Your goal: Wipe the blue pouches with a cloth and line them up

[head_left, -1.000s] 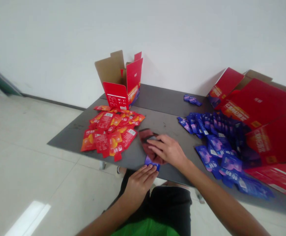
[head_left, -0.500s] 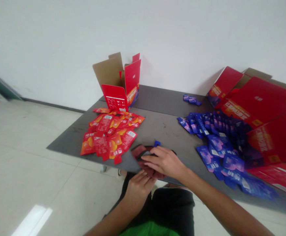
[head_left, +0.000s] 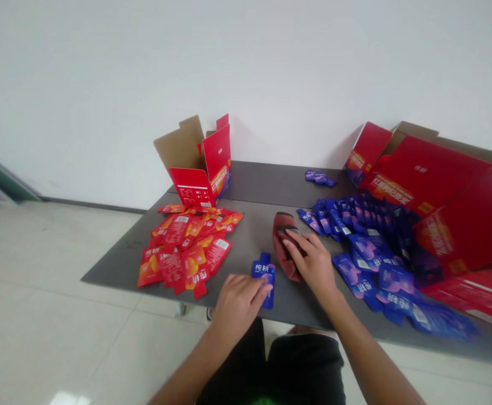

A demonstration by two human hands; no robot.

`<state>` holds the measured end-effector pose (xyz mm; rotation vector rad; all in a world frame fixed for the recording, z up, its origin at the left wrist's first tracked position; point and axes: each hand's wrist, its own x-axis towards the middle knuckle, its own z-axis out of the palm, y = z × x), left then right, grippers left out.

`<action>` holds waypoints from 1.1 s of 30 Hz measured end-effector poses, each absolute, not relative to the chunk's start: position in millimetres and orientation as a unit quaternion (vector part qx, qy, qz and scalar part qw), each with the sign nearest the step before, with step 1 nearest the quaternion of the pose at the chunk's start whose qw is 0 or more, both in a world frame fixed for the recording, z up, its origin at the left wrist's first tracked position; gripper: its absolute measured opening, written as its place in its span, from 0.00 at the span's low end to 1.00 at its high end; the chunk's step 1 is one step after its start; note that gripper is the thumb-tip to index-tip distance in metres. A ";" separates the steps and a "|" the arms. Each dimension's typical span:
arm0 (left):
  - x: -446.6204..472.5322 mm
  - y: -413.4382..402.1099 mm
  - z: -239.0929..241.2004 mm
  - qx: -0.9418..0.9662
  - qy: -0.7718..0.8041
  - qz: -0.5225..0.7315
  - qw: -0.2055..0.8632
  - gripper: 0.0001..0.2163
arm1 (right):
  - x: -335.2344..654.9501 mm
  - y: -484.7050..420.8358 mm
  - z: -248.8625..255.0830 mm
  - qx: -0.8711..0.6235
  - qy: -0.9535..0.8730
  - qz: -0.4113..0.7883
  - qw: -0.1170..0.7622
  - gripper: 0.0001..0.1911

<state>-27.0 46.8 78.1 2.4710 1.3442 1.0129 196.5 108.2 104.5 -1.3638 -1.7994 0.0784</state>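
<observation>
Near the table's front edge, a blue pouch [head_left: 264, 270] with a narrow spout-like top and white lettering lies face up. My left hand [head_left: 238, 301] is at its lower left edge, fingers bent and thumb across the print, closed on it. To the right of the pouch, my right hand [head_left: 313, 261] grips a folded reddish-brown cloth [head_left: 285, 250] with dark edging. The fingertips press into the cloth's dark upper part. Cloth and pouch are apart, with a strip of tabletop between them.
Red pouches [head_left: 187, 247] lie piled at left before an open red carton [head_left: 192, 184]. Blue pouches [head_left: 370, 247] spill at right beside a large tipped red carton [head_left: 432, 174]. A few small blue packets [head_left: 320, 178] lie toward the wall on the grey table [head_left: 121, 256].
The cloth has moved up and right, away from the blue pouch it mostly covered, with my right hand on it. My left hand now touches the exposed pouch. The view has shifted slightly.
</observation>
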 end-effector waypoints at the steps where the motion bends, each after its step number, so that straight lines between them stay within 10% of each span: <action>1: -24.7 58.2 80.9 0.815 0.471 0.329 0.069 0.14 | 199.4 97.4 101.2 -0.551 -0.702 0.044 0.449 0.19; 7: -8.4 107.8 74.3 0.795 0.563 0.219 0.049 0.24 | 207.4 50.3 74.1 -0.594 -0.614 0.081 0.513 0.18; 22: -17.3 117.4 122.5 0.788 0.436 0.317 0.298 0.11 | 213.3 35.5 58.9 -0.606 -0.558 0.100 0.558 0.17; 33: -49.4 36.0 75.0 0.906 0.371 0.184 0.090 0.20 | 215.2 41.1 64.1 -0.606 -0.583 0.125 0.527 0.18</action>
